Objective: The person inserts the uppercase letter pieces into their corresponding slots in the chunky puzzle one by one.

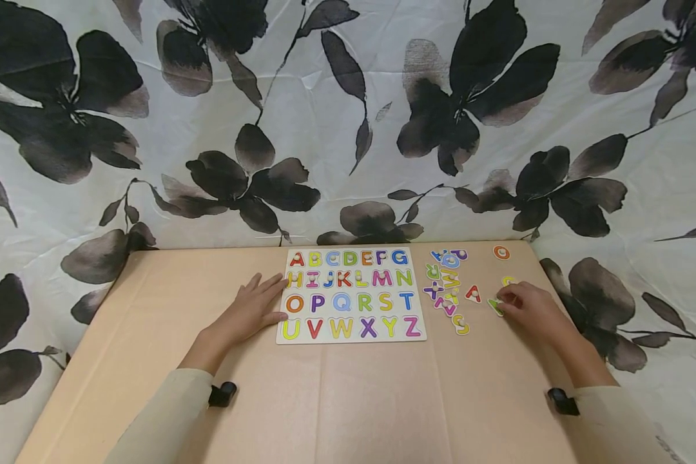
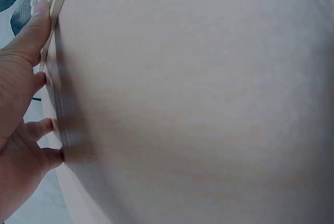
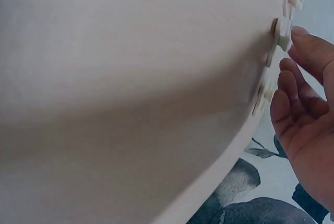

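A white alphabet puzzle board [image 1: 351, 330] with colourful letters A to Z lies on the table in the head view. My left hand [image 1: 252, 304] rests on its left edge, fingers stretched out and thumb on the rim; the left wrist view shows the thumb [image 2: 32, 35] against that edge. To the right of the board, my right hand [image 1: 530, 310] pinches a green letter piece [image 1: 495, 308] between thumb and fingers. In the right wrist view this piece [image 3: 282, 37] stands at the fingertips, its letter not readable. A red A piece [image 1: 472, 294] lies just left of it.
Several loose letter pieces [image 1: 451, 280] lie in a cluster between board and right hand. An orange O piece [image 1: 501, 252] lies near the table's back edge, and a yellow piece [image 1: 508, 281] sits partly behind the right hand. A floral cloth [image 1: 348, 129] hangs behind the table [image 1: 377, 406].
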Demonstrator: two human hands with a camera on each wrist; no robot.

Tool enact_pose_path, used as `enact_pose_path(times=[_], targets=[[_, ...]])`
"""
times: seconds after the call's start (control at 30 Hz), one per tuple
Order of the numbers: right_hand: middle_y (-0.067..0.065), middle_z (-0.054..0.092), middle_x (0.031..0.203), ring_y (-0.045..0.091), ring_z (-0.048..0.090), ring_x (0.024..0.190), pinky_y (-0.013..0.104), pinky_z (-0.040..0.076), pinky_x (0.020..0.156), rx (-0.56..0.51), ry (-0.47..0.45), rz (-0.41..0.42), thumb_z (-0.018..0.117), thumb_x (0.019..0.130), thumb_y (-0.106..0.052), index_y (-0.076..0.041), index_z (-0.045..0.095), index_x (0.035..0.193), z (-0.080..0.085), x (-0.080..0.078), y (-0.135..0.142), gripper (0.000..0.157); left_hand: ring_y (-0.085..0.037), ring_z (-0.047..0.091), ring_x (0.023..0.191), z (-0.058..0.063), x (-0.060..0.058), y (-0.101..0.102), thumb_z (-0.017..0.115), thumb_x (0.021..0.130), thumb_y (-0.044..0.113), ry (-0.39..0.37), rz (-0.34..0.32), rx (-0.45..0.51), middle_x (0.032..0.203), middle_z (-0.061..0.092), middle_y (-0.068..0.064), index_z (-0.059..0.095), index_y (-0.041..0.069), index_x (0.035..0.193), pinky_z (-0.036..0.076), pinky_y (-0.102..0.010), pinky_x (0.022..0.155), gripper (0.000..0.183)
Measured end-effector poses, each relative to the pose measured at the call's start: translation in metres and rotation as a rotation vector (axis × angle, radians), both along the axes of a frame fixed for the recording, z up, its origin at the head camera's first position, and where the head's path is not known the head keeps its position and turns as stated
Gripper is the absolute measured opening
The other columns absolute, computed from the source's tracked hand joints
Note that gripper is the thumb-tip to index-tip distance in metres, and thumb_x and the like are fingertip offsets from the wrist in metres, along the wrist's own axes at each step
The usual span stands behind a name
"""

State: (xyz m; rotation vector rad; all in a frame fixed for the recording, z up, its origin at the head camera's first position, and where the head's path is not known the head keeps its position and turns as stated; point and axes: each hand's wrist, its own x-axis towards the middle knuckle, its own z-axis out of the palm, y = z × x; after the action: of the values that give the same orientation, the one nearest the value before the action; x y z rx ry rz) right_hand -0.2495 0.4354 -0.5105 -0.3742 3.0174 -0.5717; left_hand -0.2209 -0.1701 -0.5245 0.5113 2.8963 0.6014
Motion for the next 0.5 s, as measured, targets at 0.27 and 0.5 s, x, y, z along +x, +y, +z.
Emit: enact_pose_path(times=[0.27,0.5], targets=[[0.005,0.061,0.079,0.02,0.053,0.074,0.033,0.044,0.065,0.008,-0.013,-0.057,0.078,0.091,-0.018,-0.002,0.069,0.095,-0.004,-0.002,-0.006,0.018,-0.056,0.015,0.154,0.001,0.001,0.0,0.072,0.094,0.047,0.007,0.005,-0.001,0.168,0.033,-0.014,0.039,0.011,0.16,0.015,-0.081,0.116,0.082],[0.007,0.062,0.08,0.021,0.054,0.075,0.033,0.046,0.065,0.028,-0.007,-0.054,0.077,0.092,-0.015,-0.002,0.068,0.095,0.001,-0.005,-0.012,0.016,-0.056,0.014,0.154,0.001,0.002,0.0,0.072,0.094,0.046,0.001,0.0,-0.005,0.168,0.032,-0.015,0.038,0.012,0.161,0.014,-0.081,0.116,0.082]])
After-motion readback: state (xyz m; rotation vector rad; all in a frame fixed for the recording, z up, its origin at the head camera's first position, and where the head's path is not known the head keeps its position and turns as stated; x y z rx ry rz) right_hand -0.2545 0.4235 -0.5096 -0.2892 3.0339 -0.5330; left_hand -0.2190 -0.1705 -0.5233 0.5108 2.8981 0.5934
